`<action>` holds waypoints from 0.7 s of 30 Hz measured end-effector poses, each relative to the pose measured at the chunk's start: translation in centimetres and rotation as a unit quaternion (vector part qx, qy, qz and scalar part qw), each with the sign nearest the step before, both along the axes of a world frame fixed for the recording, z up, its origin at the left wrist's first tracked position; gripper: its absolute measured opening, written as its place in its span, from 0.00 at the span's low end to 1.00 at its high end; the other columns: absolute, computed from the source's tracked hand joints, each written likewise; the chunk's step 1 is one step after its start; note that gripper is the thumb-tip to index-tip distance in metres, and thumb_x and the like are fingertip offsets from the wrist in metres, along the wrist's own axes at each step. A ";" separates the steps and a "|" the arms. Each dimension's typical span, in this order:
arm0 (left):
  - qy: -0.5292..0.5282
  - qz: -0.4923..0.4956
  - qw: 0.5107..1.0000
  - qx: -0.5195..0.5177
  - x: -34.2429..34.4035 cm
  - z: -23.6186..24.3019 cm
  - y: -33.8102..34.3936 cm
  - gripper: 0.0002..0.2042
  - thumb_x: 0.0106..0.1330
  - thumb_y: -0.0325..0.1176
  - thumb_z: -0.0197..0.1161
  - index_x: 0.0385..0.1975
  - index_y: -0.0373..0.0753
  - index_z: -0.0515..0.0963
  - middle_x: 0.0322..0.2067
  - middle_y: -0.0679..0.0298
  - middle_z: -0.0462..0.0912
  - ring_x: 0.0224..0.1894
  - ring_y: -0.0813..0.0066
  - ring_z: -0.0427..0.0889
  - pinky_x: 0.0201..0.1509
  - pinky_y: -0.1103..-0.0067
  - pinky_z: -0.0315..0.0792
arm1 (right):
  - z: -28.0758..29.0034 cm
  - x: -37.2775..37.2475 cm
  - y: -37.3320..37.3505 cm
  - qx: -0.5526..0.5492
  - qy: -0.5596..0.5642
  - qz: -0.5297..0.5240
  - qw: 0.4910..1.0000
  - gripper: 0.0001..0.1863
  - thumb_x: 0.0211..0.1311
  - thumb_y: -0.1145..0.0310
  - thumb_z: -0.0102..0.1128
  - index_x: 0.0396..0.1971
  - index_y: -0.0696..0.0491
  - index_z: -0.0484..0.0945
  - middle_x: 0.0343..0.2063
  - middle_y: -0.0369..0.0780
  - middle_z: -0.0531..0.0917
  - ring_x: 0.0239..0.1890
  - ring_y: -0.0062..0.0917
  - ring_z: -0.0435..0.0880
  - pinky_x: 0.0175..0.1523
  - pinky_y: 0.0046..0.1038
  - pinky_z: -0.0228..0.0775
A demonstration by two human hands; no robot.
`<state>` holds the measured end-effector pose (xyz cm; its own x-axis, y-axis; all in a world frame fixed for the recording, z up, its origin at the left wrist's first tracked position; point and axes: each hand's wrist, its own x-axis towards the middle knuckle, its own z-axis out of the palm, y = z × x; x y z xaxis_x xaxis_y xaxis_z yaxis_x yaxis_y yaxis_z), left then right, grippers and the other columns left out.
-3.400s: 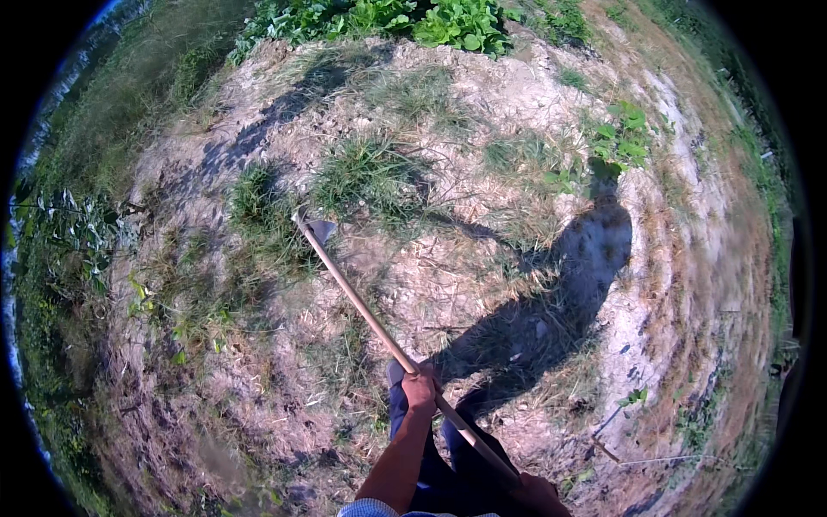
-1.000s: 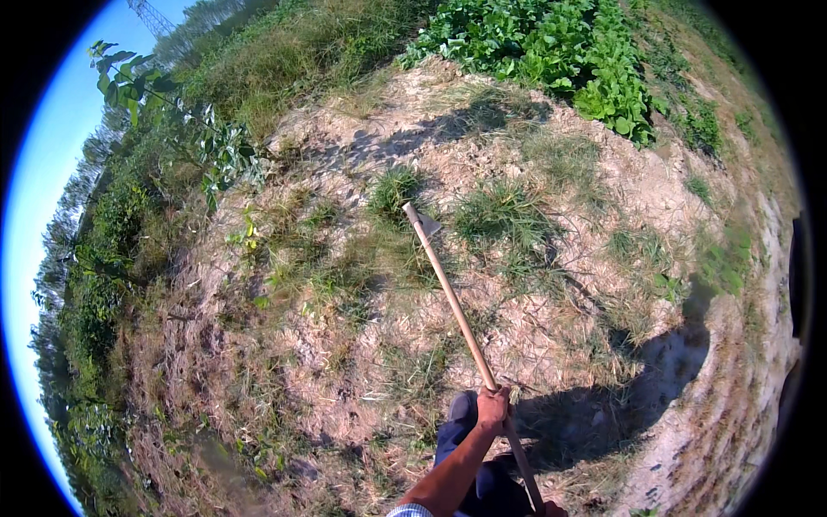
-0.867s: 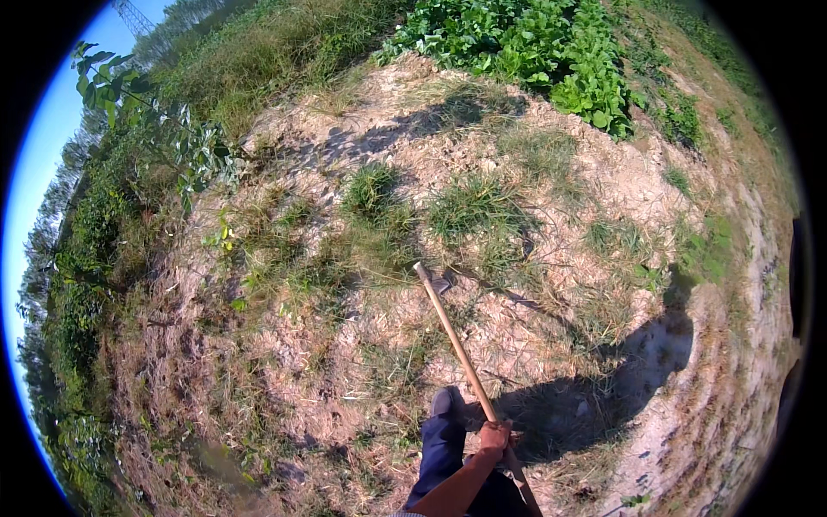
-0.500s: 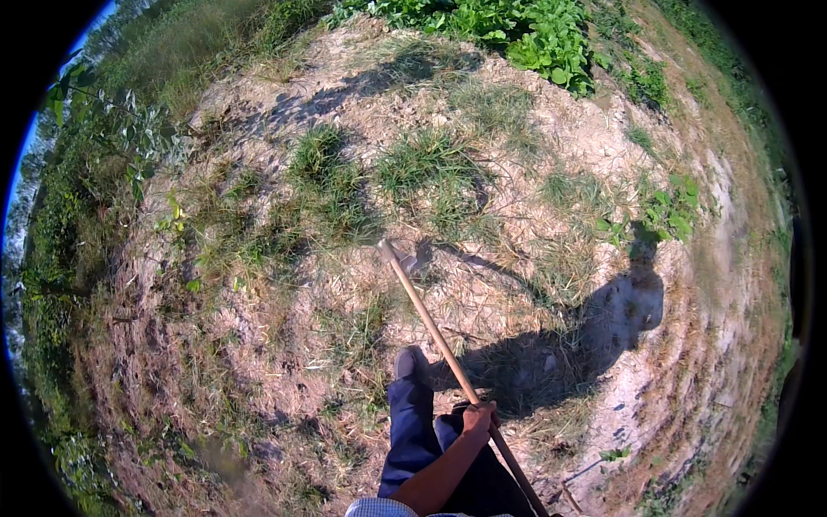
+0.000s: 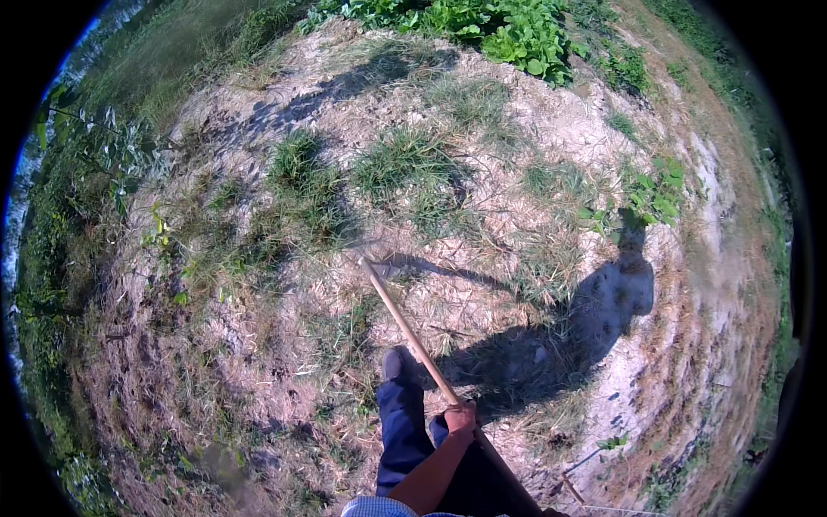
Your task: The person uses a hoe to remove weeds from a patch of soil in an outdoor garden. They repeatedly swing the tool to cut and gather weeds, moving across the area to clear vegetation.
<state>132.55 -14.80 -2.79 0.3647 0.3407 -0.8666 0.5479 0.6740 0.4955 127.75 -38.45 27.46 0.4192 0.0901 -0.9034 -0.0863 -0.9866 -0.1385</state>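
Observation:
My left hand (image 5: 461, 418) is closed round the wooden handle of a long hoe (image 5: 405, 327), in front of my legs. The handle slants from the lower right up toward the middle of the view. At its far end a grey metal blade (image 5: 385, 270) is at the soil, just nearer to me than a grass tuft (image 5: 319, 194). Whether the blade bites into the ground is too blurred to tell. The handle's near end runs out at the lower edge, where my right hand does not clearly show.
My shoe (image 5: 399, 364) stands left of the handle. More grass (image 5: 409, 164) grows beyond the blade, and leafy green plants (image 5: 525, 43) at the far side. A low broad-leaved plant (image 5: 652, 194) is on the right. Bushes (image 5: 65, 233) line the left. My shadow falls to the right.
The hoe's head has come down and a little toward me, closer to its shadow. My left hand keeps its hold on the handle. The whole view has shifted slightly.

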 end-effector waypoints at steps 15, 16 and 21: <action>-0.051 0.053 0.996 -0.047 6.6 8.3 4.0 0.09 0.54 0.30 0.61 0.19 0.36 0.68 0.12 0.62 0.70 0.11 0.70 0.72 0.12 0.75 0.69 | -4.2 -0.6 -1.3 -0.021 -0.055 -0.004 0.998 0.22 0.50 0.47 0.58 0.29 0.53 0.73 0.24 0.49 0.80 0.32 0.46 0.80 0.38 0.45 0.70; -0.072 0.043 0.996 -0.020 6.9 8.4 5.4 0.09 0.55 0.30 0.60 0.20 0.36 0.68 0.13 0.63 0.70 0.10 0.72 0.71 0.12 0.76 0.68 | -4.1 0.1 0.0 -0.009 -0.052 -0.013 0.999 0.22 0.50 0.47 0.57 0.29 0.53 0.73 0.24 0.49 0.80 0.32 0.46 0.80 0.38 0.45 0.70; -0.034 0.026 0.999 0.022 7.0 6.1 3.4 0.09 0.57 0.30 0.58 0.19 0.38 0.67 0.11 0.62 0.71 0.10 0.73 0.71 0.11 0.74 0.67 | -1.6 1.4 1.6 -0.065 0.021 -0.066 0.995 0.24 0.49 0.46 0.57 0.29 0.54 0.74 0.27 0.49 0.81 0.33 0.46 0.80 0.39 0.44 0.71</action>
